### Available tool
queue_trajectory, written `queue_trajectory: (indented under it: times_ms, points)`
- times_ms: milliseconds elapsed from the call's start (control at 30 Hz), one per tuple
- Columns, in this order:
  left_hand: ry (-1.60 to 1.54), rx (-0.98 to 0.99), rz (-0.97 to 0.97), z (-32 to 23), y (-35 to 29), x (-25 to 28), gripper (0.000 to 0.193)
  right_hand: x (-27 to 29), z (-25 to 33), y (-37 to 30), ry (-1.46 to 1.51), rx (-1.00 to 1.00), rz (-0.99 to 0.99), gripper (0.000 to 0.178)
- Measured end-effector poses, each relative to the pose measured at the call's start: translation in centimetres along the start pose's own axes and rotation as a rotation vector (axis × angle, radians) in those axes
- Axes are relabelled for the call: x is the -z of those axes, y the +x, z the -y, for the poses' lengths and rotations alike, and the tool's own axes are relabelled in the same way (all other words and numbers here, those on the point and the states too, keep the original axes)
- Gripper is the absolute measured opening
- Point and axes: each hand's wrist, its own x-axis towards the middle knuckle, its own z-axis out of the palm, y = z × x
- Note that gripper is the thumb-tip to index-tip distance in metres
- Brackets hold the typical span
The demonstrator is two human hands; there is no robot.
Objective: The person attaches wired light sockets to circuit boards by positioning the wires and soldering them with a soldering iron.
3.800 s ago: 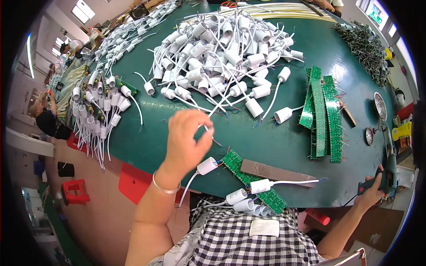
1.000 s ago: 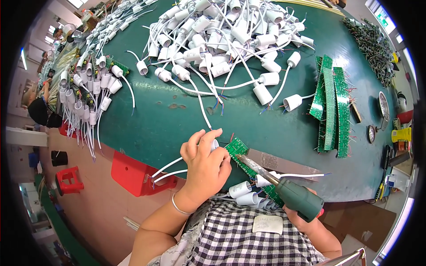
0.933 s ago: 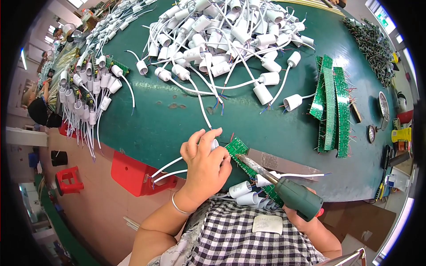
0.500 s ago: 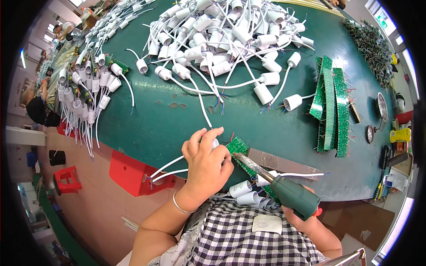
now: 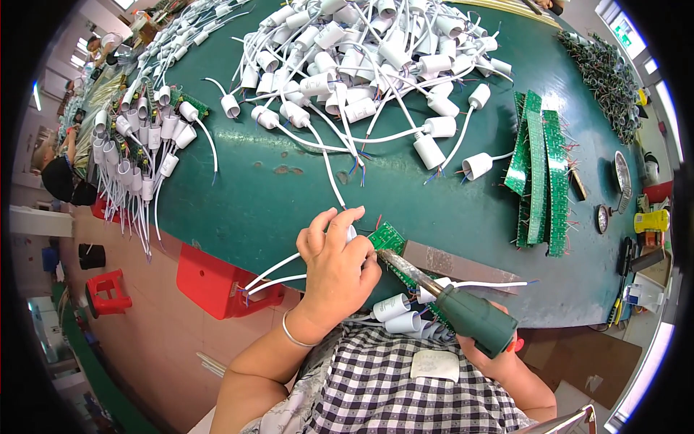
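My right hand (image 5: 486, 354) grips the thick green handle of a soldering iron (image 5: 473, 318). Its metal shaft slants up to the left, and the tip meets a narrow green circuit board (image 5: 388, 237) beside my left fingers. The fingers of my left hand (image 5: 334, 253) are bent and closed at the board's left edge, round a white cylindrical cap (image 5: 351, 233) mostly hidden behind them. Two white cables (image 5: 278, 283) stick out left of that hand. More white caps (image 5: 392, 308) with cables lie along the board towards my lap, partly under the iron.
A large heap of white cabled caps (image 5: 354, 65) covers the far middle of the green table (image 5: 246, 181). Another bundle (image 5: 137, 145) hangs over the left edge. Green board strips (image 5: 538, 173) lie to the right, near a metal bar (image 5: 463, 266). A red stool (image 5: 217, 282) stands below.
The soldering iron's handle has shifted slightly to the left and down, its tip staying at the board. My left hand has barely moved.
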Motion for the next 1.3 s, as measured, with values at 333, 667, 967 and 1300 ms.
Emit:
queue_trajectory:
  times_ms: [333,667,967,1300]
  points:
    - [-0.003,0.002,0.006,-0.1,0.0,0.2,0.011,0.3,-0.1,-0.3,0.302,-0.105,-0.039,0.022]
    - [-0.003,-0.005,0.0,-0.1,-0.1,0.0,0.01,-0.4,-0.1,-1.3,0.411,-0.312,-0.061,0.027]
    - [-0.014,-0.017,-0.005,0.1,-0.2,0.0,0.011,-0.3,-0.1,-1.1,0.406,-0.308,-0.052,0.027]
    - [-0.068,-0.051,-0.003,0.3,-0.5,0.1,0.014,-0.6,-0.5,-1.4,0.44,-0.325,-0.049,0.03]
